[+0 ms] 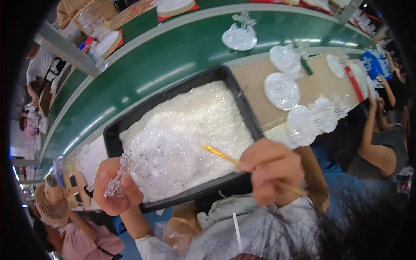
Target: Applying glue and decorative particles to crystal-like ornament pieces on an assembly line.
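My left hand [113, 187] is closed on the clear, branching plastic part of an ornament [167, 171]. Its round, white, glittery base faces up over a black tray [113, 145] full of shiny white flakes [208, 110]. The base blends into the flakes, so I cannot tell whether it touches them. My right hand [274, 170] grips a thin brush [223, 156] with a gold-coloured ferrule. The brush tip points left toward the ornament, with a gap between them. The brush handle runs back through my fingers and looks blurred.
Several glittery round ornaments [282, 90] lie on cardboard [260, 71] right of the tray. Another ornament [239, 38] sits on the green conveyor belt [182, 56] beyond it. A grey post [69, 47] stands at the far left. Other people work at both sides.
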`<state>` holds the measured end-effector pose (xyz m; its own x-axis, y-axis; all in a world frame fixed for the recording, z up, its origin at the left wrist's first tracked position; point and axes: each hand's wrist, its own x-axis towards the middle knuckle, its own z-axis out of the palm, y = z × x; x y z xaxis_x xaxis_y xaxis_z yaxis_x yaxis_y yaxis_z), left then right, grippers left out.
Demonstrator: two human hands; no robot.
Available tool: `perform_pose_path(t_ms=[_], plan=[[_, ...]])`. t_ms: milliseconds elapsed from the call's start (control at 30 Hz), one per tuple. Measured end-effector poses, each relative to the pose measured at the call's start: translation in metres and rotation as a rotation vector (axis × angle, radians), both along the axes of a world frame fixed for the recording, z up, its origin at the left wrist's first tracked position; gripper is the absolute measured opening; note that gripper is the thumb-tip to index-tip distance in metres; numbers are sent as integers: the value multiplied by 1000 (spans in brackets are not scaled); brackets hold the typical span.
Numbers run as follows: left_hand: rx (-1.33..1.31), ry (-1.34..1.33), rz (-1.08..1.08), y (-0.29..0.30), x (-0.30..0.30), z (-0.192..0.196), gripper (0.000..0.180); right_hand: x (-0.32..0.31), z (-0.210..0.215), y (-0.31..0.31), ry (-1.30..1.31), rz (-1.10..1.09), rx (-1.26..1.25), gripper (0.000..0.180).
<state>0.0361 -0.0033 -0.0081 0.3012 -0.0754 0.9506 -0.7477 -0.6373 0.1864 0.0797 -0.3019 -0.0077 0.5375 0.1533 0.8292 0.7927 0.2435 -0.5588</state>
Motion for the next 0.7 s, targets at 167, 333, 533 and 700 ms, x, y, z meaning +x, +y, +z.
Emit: perform_pose_path(t_ms=[167, 333, 533, 700], plan=[[115, 296, 188, 4, -8, 15, 31, 87, 69, -16, 278, -161, -143, 14], [-30, 372, 222, 0, 0, 20, 19, 283, 93, -33, 327, -402, -743, 27], [-98, 443, 234, 5, 21, 24, 10, 448, -2, -82, 66, -929, -1585, 35], [-121, 404, -51, 23, 26, 13, 14, 437, -7, -78, 111, -802, -1648, 26]])
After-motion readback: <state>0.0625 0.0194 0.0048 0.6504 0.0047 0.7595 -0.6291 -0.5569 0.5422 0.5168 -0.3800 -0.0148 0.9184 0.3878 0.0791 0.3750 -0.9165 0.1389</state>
